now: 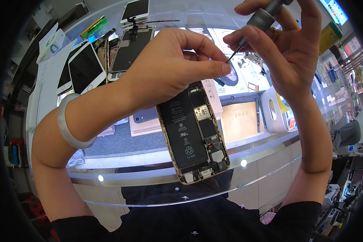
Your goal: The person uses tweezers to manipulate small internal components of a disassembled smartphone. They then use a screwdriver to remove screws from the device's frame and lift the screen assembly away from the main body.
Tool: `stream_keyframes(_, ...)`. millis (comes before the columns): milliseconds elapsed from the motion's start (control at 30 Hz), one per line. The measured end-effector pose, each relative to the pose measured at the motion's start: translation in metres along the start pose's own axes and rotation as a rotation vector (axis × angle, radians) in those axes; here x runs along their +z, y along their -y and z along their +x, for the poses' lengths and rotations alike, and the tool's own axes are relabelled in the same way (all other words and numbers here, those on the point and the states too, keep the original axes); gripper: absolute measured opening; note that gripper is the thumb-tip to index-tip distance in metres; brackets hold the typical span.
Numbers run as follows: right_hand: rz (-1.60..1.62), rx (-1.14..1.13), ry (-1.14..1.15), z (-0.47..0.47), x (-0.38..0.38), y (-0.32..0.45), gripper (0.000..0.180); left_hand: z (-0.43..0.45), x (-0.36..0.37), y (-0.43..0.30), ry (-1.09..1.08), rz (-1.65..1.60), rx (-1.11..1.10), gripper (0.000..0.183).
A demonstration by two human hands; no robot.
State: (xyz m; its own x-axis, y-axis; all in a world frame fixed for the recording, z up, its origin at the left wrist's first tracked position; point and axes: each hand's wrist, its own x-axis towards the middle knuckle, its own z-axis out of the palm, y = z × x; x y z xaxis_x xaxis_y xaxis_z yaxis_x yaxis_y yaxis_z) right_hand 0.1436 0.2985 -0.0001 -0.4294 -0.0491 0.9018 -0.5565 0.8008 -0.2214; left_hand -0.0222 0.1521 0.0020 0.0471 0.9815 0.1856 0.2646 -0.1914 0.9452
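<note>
My right hand [290, 57], a ring on one finger, holds a grey precision screwdriver [260, 19] with its thin shaft slanting down to the left. The thumb and forefinger of my left hand [172, 65] pinch around the driver's tip; whether a tiny part sits between them is hidden. Beneath the left hand is an opened smartphone [169, 127] without its screen, its upper end covered by the hand. Its black Li-ion battery [184, 136] fills the left side, with metal shields and the logic board on the right. I cannot tell whether the left hand's other fingers touch the phone.
Pink boxes [142, 127] lie on a grey mat [118, 148] over a glass counter. Small loose parts [245, 60] are scattered on printed sheets. Right stand a tan notepad [233, 127], a pen [258, 116] and a white holder [267, 109]. Further left are a white phone [86, 68] and a detached screen assembly [128, 50].
</note>
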Motion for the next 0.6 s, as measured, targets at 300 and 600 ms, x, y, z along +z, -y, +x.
stream_keyframes(300, 0.224, 0.072, -0.046, 0.001, 0.011, 0.004, 0.093, -0.001, 0.000, 0.001, 0.006, 0.031, -0.020, 0.016)
stream_keyframes(600, 0.300, 0.149, -0.072, 0.002, 0.011, 0.015, 0.095, -0.012, -0.009, -0.028, 0.079, 0.615, 0.080, 0.024)
